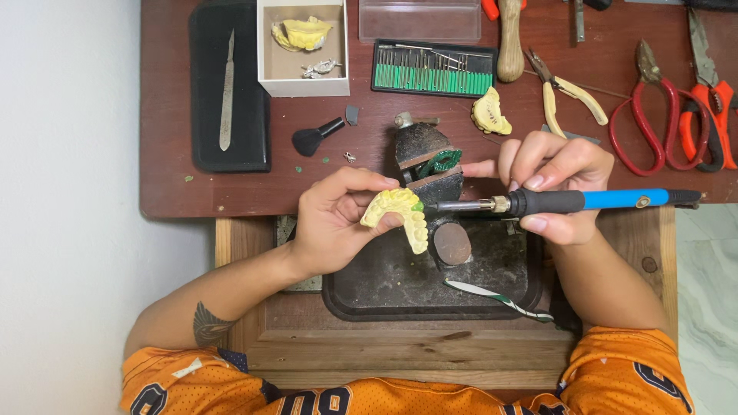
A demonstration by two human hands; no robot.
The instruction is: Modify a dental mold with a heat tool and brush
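Observation:
My left hand [332, 219] grips a yellow plaster dental cast [400, 215] shaped like a horseshoe, held over a dark tray [384, 296]. A small dab of green wax sits on the cast's right edge. My right hand [555, 184] holds a heated pen tool [569, 201] with a black grip and blue handle, lying level. Its metal tip touches the green dab on the cast. Just behind the cast stands a small dark vise [427, 157] with green wax pieces in it.
On the red-brown bench lie a second yellow cast [492, 114], a green rack of burs [432, 71], a white box [301, 48] holding another cast, a black mat with a scalpel [227, 88], a small black brush [315, 137], pliers [565, 92] and red-handled cutters [661, 115].

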